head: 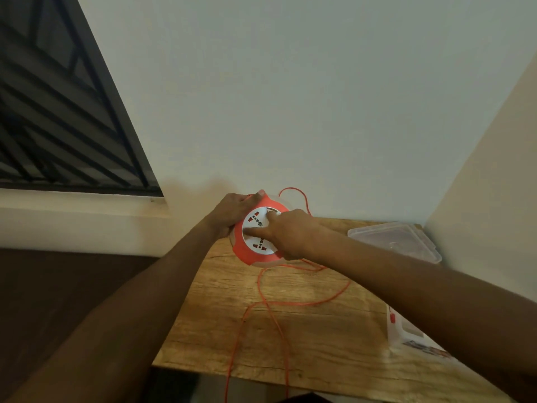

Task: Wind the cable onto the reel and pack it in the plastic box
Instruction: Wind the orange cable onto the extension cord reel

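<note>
My left grip (232, 212) is closed around the far-left rim of the orange reel (255, 232), thumb over its top edge, holding it tilted above the wooden counter (305, 324). My right grip (290, 232) presses on the reel's white socket face, forefinger stretched across the centre and another fingertip up near the rim (whether it pinches a knob there I cannot tell). From under my right grip the orange cable (296, 302) spills toward me in loose loops over the counter and drops off its near edge; 1 more loop rises behind the reel against the wall. The clear plastic box (398, 238) sits closed, well right of my right grip, in the counter's corner. A white packet (412, 335) lies partly hidden under my right forearm.
</note>
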